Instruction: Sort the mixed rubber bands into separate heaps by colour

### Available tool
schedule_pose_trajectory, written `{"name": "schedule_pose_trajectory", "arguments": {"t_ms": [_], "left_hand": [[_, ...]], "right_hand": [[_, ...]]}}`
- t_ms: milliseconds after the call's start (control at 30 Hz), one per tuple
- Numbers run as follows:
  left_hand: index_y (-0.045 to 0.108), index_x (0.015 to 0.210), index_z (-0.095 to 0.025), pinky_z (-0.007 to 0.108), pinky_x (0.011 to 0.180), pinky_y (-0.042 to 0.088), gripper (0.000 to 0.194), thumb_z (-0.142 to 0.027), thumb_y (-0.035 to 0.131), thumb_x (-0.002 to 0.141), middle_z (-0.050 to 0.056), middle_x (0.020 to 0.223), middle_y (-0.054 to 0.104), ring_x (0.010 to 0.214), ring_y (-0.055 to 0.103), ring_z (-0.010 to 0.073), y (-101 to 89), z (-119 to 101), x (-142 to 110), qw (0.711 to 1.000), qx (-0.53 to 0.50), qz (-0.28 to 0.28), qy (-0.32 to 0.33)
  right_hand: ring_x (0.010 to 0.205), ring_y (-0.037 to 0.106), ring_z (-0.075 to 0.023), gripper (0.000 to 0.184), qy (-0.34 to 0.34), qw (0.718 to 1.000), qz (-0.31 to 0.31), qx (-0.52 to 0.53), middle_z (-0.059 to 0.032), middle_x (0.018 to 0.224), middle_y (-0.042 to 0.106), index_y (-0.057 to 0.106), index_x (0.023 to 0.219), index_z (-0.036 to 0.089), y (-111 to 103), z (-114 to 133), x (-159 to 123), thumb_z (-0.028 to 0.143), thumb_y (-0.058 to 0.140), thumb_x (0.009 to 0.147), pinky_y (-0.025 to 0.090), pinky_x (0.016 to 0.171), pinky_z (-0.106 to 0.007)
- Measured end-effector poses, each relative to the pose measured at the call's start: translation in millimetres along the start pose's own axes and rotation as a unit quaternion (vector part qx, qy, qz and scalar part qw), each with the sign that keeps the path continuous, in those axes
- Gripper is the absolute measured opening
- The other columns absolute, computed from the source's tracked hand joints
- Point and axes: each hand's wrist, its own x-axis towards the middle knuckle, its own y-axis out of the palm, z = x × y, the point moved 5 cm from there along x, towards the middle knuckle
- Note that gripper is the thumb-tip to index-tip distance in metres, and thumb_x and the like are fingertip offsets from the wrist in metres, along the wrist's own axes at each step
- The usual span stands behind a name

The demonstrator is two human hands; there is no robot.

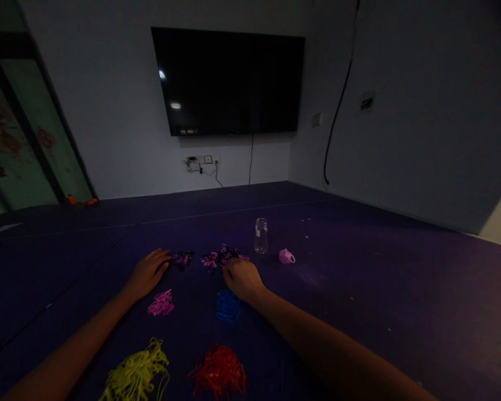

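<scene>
My left hand [148, 272] lies flat with its fingers stretched out, their tips at the edge of a small pile of dark and pink rubber bands [182, 259]. Curled down over a larger mixed pile of pink and dark rubber bands [217, 257] is my right hand [242, 278]; its fingertips are hidden, so what they hold does not show. Nearer to me lie a pink pile of rubber bands [161, 302] and a blue pile [227, 306]. Closest are a yellow pile [140, 370] and a red pile [220, 372].
A clear bottle [261, 238] stands uncapped beyond my right hand, with a pink looped cap [285, 256] beside it. All this rests on a dark purple-blue surface [359, 267] dotted with small white bits. A television [234, 83] hangs on the far wall above sockets [204, 160].
</scene>
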Motion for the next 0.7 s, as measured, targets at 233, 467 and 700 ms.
{"name": "schedule_pose_trajectory", "arguments": {"t_ms": [233,467,700], "left_hand": [[0.058,0.12,-0.023,0.043,0.102,0.039,0.046,-0.04,0.027,0.091,0.003,0.126,0.059,0.127,0.041,0.0242,20.2,12.6,-1.6,0.997,-0.024,0.064,0.029],[0.062,0.115,-0.021,0.042,0.099,0.041,0.044,-0.036,0.028,0.09,0.007,0.121,0.062,0.121,0.047,0.0241,18.8,11.6,0.1,0.997,-0.023,0.058,0.039],[0.061,0.116,-0.022,0.046,0.1,0.04,0.043,-0.038,0.032,0.089,0.007,0.128,0.057,0.125,0.043,0.0254,24.6,21.5,1.2,0.997,-0.043,0.062,0.015]], "right_hand": [[0.089,0.062,-0.0183,0.03,0.005,1.0,0.005,0.001,-0.0102,0.094,0.067,0.065,0.087,0.014,-1.3,0.6,-1.1,0.024,0.037,0.09,0.04,0.074,-0.025],[0.09,0.061,-0.0184,0.029,0.005,1.0,0.014,0.001,-0.0105,0.095,0.067,0.065,0.089,0.013,-0.5,0.4,-0.5,0.023,0.038,0.089,0.04,0.074,-0.024],[0.088,0.061,-0.0179,0.028,0.0,1.0,0.004,-0.002,-0.0102,0.094,0.067,0.065,0.086,0.014,-0.9,0.2,-0.6,0.023,0.039,0.089,0.04,0.074,-0.024]]}}
